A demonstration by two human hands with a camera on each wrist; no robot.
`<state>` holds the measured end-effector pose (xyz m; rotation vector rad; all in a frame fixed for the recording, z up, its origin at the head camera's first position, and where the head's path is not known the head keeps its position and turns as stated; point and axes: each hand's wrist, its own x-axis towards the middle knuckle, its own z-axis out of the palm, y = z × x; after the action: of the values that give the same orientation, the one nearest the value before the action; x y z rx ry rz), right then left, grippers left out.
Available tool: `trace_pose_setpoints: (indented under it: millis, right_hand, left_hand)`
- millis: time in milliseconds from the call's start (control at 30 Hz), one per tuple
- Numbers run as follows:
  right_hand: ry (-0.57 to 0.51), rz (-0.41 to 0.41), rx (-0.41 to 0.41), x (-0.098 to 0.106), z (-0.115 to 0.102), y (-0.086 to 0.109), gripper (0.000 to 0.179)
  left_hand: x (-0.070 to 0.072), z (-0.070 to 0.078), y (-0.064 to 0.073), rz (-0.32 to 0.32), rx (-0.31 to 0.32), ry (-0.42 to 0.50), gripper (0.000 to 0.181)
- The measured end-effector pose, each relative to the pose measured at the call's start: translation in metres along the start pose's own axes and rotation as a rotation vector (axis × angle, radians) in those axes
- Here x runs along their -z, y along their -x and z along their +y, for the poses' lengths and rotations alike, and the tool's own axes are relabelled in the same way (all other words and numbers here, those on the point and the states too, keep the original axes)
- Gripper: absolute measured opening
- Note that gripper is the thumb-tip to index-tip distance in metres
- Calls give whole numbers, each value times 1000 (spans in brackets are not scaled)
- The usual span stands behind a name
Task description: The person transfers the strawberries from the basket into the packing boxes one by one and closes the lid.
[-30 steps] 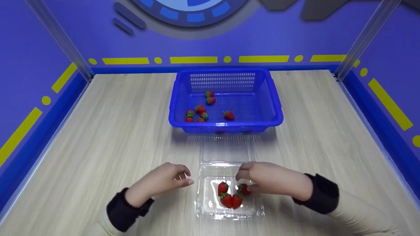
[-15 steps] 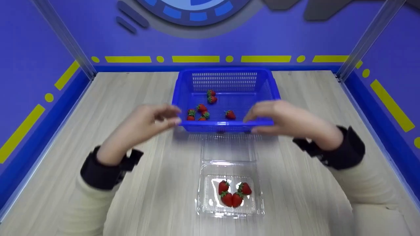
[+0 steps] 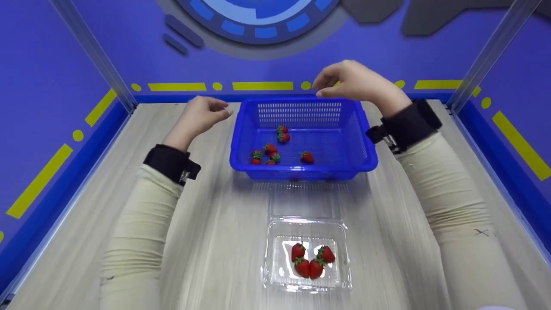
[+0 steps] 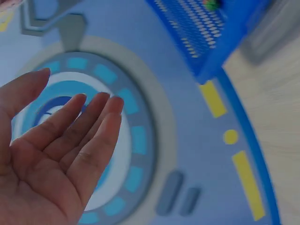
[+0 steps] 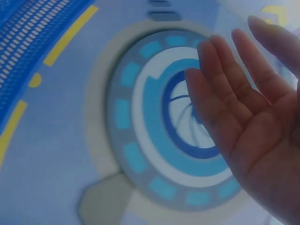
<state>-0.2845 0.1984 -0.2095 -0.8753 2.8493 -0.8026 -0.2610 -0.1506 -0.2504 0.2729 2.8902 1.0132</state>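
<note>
My left hand (image 3: 200,116) hovers just left of the blue basket (image 3: 303,168), fingers relaxed and holding nothing. Over the basket's far right side is my right hand (image 3: 355,84), also without anything in it. Both wrist views show bare palms, the left (image 4: 61,150) and the right (image 5: 255,117), with fingers loosely extended. Several strawberries lie in the basket, most toward its left, with a single strawberry (image 3: 307,157) near the front middle. Nearer to me a clear plastic clamshell box (image 3: 268,258) stands with its lid folded back, and several strawberries (image 3: 302,268) sit together inside it.
The box's transparent lid (image 3: 305,206) lies flat between box and basket. Blue walls (image 3: 172,64) with yellow markings enclose the wooden table (image 3: 198,241) at the back and both sides. Metal posts (image 3: 92,47) stand at the rear corners.
My right hand has let go of a strawberry in the box and moved away, up past the basket's far side. My left hand has risen from beside the box to beside the basket.
</note>
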Motion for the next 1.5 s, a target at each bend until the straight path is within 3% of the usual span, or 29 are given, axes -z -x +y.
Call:
trace_pose_setpoints:
  millis: [233,367,567,767,933,1100,1333,1500]
  right_hand:
    - [-106,12,-122,-21,39,-36,30]
    - [-140,22,-152,-39,56,-53,29]
    - [-134,-12,-119,-69,67,-69,27]
    - [-78,-63,-111,-89,76,-72,25]
    - [-48,-215,-157,-103,78,-74,28]
    - [1,-353,-204,-114,79,-78,35]
    - [-1,-410,-245,-121,81,-80,38]
    - [29,-446,-246,-127,80,-80,38]
  left_hand:
    - [-28,-35,-28,-2,92,-15,44]
    - [-45,-41,-37,-17,137,-44,49]
    - [-58,-41,-41,-15,201,-94,53]
    - [-65,-46,-44,-9,224,-48,48]
    - [-66,-51,-45,-12,270,31,36]
    - [-63,-52,-48,-30,347,135,39]
    - [-60,-55,-48,-81,392,267,32]
    - [-62,-54,-50,-89,417,268,30]
